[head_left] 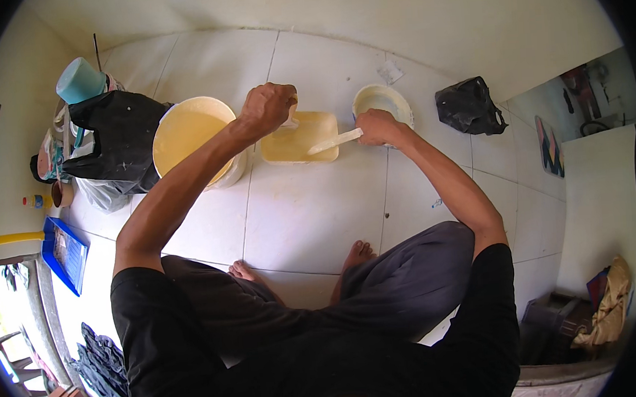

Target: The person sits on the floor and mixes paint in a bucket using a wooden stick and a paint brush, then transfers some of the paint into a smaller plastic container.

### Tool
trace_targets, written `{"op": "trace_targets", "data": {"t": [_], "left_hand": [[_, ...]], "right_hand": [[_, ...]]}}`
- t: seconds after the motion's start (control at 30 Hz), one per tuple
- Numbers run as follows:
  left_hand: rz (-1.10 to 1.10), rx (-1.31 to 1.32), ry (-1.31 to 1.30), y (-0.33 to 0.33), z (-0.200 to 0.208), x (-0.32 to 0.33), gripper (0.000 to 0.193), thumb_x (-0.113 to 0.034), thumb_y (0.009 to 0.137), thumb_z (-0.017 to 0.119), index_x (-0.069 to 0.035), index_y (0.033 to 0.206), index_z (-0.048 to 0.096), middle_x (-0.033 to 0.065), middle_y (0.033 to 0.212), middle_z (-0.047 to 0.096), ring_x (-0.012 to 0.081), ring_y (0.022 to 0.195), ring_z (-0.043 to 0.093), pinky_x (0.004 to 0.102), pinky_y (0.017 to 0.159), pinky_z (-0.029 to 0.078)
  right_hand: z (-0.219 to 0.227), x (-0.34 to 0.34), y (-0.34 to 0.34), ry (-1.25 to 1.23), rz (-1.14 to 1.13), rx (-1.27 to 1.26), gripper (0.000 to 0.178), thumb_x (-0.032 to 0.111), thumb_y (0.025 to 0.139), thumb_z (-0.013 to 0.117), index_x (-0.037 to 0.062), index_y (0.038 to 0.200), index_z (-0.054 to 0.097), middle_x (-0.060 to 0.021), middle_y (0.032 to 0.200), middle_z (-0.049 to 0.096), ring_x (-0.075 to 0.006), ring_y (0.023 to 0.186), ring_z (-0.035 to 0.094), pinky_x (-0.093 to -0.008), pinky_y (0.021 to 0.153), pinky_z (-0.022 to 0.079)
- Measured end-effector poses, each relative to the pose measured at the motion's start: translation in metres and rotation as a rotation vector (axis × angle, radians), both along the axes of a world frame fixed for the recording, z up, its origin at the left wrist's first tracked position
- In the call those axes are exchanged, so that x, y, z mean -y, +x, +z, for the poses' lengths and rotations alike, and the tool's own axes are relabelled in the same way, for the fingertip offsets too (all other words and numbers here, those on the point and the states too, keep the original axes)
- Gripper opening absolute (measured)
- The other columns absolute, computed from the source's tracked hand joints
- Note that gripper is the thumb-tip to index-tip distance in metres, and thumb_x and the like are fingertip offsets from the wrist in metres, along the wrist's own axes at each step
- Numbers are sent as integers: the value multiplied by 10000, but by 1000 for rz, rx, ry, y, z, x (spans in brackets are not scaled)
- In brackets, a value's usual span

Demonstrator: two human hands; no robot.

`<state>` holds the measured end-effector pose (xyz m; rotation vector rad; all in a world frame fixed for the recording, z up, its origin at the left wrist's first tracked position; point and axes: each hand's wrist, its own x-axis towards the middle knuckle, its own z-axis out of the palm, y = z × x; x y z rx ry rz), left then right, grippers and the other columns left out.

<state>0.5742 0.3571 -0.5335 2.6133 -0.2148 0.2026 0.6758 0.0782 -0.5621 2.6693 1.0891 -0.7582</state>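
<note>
My left hand (267,105) is closed above the left end of a shallow yellow tray (333,123). A small pale thing (292,119) hangs below its fingers, too unclear to name. My right hand (379,126) grips a flat pale stick (336,140), whose far end slants down into the tray, over a thin layer of pale yellow liquid. Behind the right hand stands a round whitish tub (360,101), partly hidden by it. Left of the tray, a large bucket (157,139) holds pale yellow liquid, and my left forearm crosses in front of its rim.
Black plastic sheeting (121,131) and a turquoise bucket (80,81) are at the far left. A blue dustpan (65,253) stands by the left wall. To the right lies a black plastic bag (469,107). My bare feet rest on white floor tiles (305,221).
</note>
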Motion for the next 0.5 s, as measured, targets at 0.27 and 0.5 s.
{"op": "trace_targets", "data": {"t": [0.27,0.5], "left_hand": [[-42,-18,50,2,4,10,130,-125,927,638,-38,963,728,151,880,742,350,791,708,438,718,562],[-25,-23,56,2,3,11,156,-145,933,644,-49,1010,741,155,894,751,349,796,716,431,735,569]], "right_hand": [[-7,-1,-5,58,58,-179,296,299,713,755,23,817,725,-114,643,677,-263,604,674,-392,582,525],[-19,6,-1,56,34,-107,284,308,730,741,31,787,712,-100,635,678,-274,611,674,-384,600,536]]}}
